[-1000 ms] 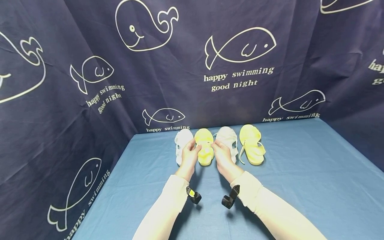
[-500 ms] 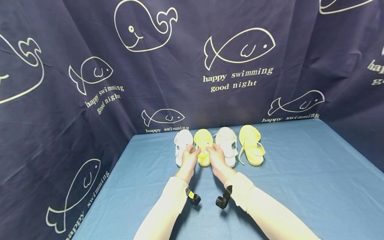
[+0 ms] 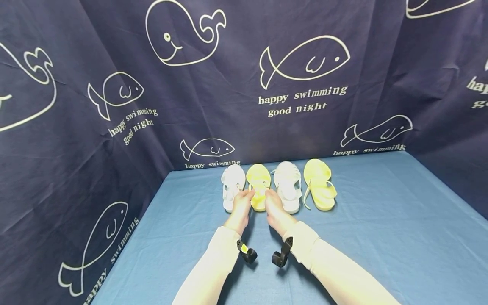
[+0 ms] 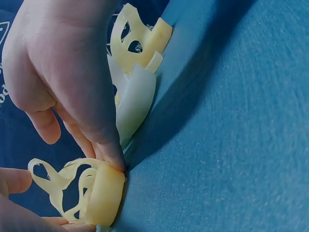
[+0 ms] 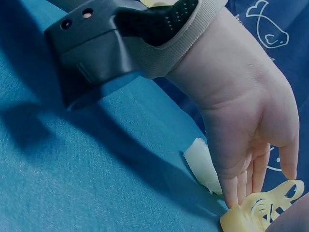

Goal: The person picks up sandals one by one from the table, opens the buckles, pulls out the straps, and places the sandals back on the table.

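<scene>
A yellow sandal (image 3: 259, 173) stands between my two hands, second from the left in a row of sandals. My left hand (image 3: 239, 208) is along its left side, and its straight fingers touch the edge of the sole in the right wrist view. On the other side is my right hand (image 3: 277, 210), with straight fingers reaching down to the same sandal (image 4: 107, 193) in the left wrist view. Neither hand curls round it. A white sandal (image 3: 233, 173) lies just left of the left hand. Another white sandal (image 3: 286, 174) is just right of the right hand.
A second yellow sandal (image 3: 322, 192) ends the row at the right, turned slightly, with its strap hanging loose. Blue cloth (image 3: 381, 220) covers the table. A dark curtain (image 3: 244, 97) printed with fish and whales rises right behind the sandals.
The right hand has moved left and towards me along the yellow sandal. The left hand has slid slightly towards me. The sandals stand about where they were.
</scene>
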A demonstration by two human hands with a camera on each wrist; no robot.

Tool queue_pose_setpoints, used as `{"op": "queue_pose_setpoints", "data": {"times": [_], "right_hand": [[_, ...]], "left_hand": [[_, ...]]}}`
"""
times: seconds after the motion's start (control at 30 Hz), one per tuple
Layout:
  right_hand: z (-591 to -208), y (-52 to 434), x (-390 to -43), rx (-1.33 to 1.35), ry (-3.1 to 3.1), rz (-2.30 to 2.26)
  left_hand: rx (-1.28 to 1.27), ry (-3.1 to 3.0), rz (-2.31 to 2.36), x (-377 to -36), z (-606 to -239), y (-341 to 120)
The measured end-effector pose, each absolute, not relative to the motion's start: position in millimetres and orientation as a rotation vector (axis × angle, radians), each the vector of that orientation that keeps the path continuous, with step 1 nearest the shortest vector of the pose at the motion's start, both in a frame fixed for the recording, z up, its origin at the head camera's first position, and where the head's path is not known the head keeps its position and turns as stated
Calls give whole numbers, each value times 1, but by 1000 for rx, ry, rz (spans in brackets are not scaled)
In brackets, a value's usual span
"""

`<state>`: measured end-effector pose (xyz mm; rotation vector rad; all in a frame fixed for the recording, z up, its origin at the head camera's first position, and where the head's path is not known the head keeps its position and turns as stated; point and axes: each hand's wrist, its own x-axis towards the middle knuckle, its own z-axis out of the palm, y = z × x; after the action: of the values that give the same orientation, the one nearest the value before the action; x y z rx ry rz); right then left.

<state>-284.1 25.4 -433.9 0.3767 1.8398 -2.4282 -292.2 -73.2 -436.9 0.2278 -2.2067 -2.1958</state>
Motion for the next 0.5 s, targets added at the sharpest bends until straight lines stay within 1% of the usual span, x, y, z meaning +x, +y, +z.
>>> {"op": "queue_pose_setpoints", "data": {"times": [0.5], "right_hand": [[-430,26,-276,349,1888,-2368]], "left_hand": [[268,-2166,-2250,-285,-438,-69]]}}
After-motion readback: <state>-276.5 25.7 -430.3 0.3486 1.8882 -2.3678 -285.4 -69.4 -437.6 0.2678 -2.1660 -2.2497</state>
